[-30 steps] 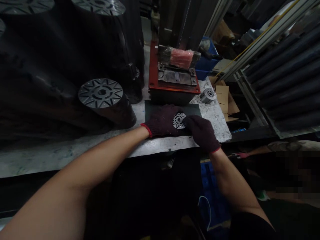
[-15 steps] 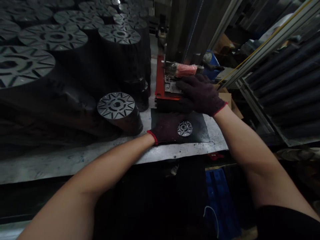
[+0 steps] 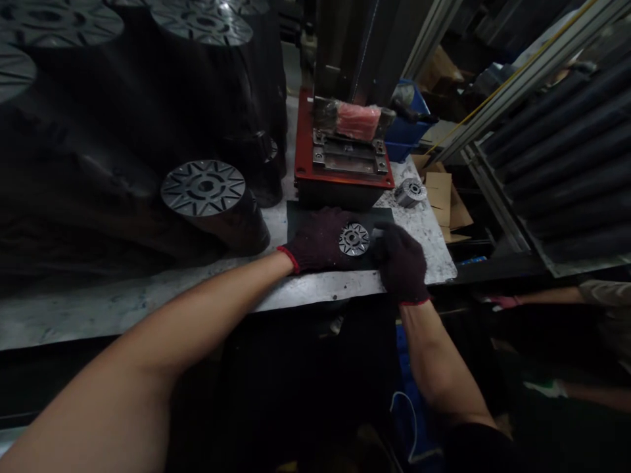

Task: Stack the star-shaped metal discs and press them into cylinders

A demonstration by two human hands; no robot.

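A small round metal rotor core [image 3: 353,239] with a star pattern of slots stands end-up on a dark mat [image 3: 296,217]. My left hand [image 3: 318,242], in a dark glove with red cuff, is closed around its left side; the fingertips are partly hidden. Just right of the core is my right hand [image 3: 401,263], gloved alike, with its fingers drawn together. Something pale and small shows at its fingertips, too unclear to name. Behind the mat is a press-like fixture with a red plate [image 3: 303,157] and a metal slot [image 3: 350,161].
Tall stacks of larger slotted cores [image 3: 203,188] crowd the left of the bench [image 3: 315,289]. Another small core [image 3: 411,192] sits at the right. Beyond are a pink wrapped block [image 3: 358,121], a blue bin [image 3: 409,138] and cardboard [image 3: 438,200]. Another person's gloved hand [image 3: 503,301] appears far right.
My right hand has come off the fixture and down to the right side of the small core, uncovering the metal slot. My left hand stays at the core. The view has shifted slightly.
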